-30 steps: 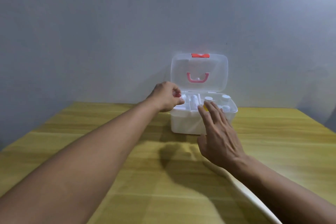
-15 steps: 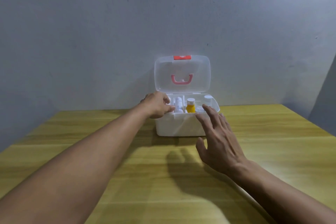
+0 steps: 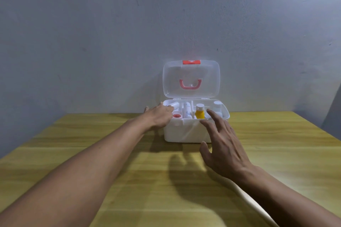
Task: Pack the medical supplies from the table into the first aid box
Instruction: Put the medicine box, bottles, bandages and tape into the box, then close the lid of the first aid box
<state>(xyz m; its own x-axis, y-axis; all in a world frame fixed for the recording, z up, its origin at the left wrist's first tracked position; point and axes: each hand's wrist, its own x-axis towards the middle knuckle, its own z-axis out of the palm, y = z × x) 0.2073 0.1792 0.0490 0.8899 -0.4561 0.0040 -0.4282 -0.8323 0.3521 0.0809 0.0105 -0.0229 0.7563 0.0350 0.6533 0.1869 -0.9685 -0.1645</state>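
Note:
The white first aid box point(image 3: 186, 132) stands at the far side of the table, its clear lid point(image 3: 191, 79) with a red handle raised upright. Its tray holds a yellow bottle with a white cap point(image 3: 199, 113), a white tube point(image 3: 187, 111), a red-centred tape roll point(image 3: 176, 115), a white roll point(image 3: 174, 105) and a white jar point(image 3: 217, 104). My left hand point(image 3: 159, 117) rests at the box's left rim, fingers curled over the tray; whether it holds anything is hidden. My right hand point(image 3: 224, 143) hovers open before the box's right front, fingers spread.
The wooden table point(image 3: 110, 153) runs to a grey wall point(image 3: 110, 42) just behind the box. A white curved object point(image 3: 258, 206) pokes out beneath my right forearm near the table's front right.
The view has shifted, so the box now sits nearer the centre. My left hand dropped from above the tray to the left rim. My right hand stays open in front.

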